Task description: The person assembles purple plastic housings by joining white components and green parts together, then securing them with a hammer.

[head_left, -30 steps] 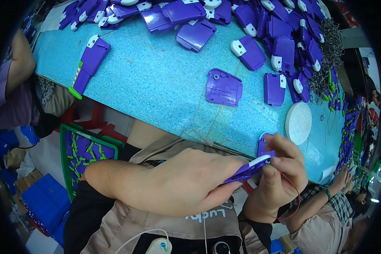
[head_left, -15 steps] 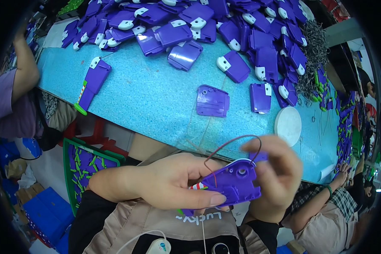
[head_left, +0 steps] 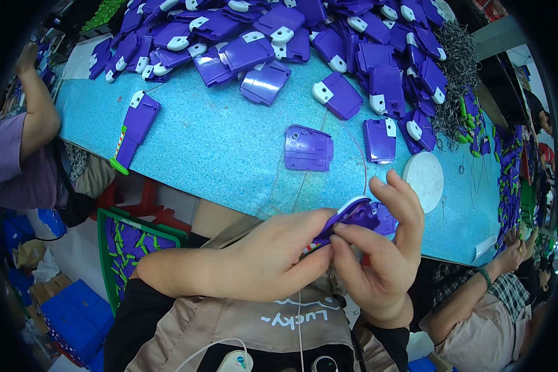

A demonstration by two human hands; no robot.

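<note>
Purple plastic shell (head_left: 358, 218), white-rimmed, near the blue tabletop (head_left: 217, 149): I log it newly tilted, left hand (head_left: 270, 251) closed round it, right hand (head_left: 378, 260) now pinching its edge, suggesting two-handed control.

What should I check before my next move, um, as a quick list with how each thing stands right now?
1. Left hand gripping the purple piece: ok, the fingers wrap its near end.
2. Right hand at the piece: ok, thumb and a finger are at its edge.
3. Something pinched between those two: cannot tell, the fingers hide it.
4. Red wire tucked away: not ok, it arcs out above the piece.
5. Loose purple shell clear of both hands: ok, it lies apart on the blue table.
6. White round disc uncovered: ok.
</note>
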